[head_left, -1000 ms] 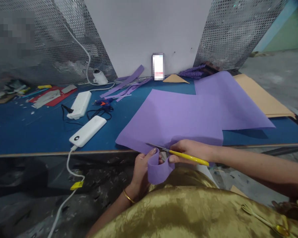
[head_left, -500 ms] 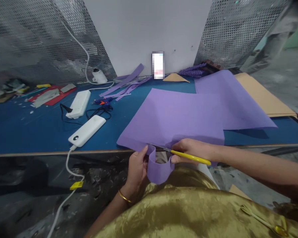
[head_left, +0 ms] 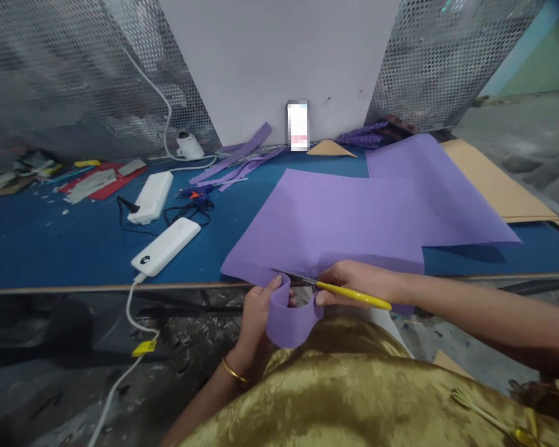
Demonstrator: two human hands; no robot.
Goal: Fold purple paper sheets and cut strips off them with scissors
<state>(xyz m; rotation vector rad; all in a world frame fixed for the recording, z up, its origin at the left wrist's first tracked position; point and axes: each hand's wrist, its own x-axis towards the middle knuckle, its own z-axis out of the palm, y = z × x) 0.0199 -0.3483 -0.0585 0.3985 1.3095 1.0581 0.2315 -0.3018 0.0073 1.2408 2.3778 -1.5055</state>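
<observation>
Blue worktable [head_left: 51,248] ahead; right hand [head_left: 354,282] gripping yellow-handled scissors [head_left: 340,289] cutting purple paper sheet [head_left: 335,217], left hand [head_left: 256,307] pinching curling cut strip [head_left: 291,320] beside it.

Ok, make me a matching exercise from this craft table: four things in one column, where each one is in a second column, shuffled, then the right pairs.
Things
1. yellow-handled scissors
2. white rectangular power bank
3. tan cardboard sheet
4. curled purple paper strip

Places
A. near the blue table's front edge, with a white cable plugged in
B. pinched in the left hand
C. on the table's right side, beside the large purple paper sheet
D. held in the right hand

Pairs: 1-D, 2-A, 3-C, 4-B.
</observation>
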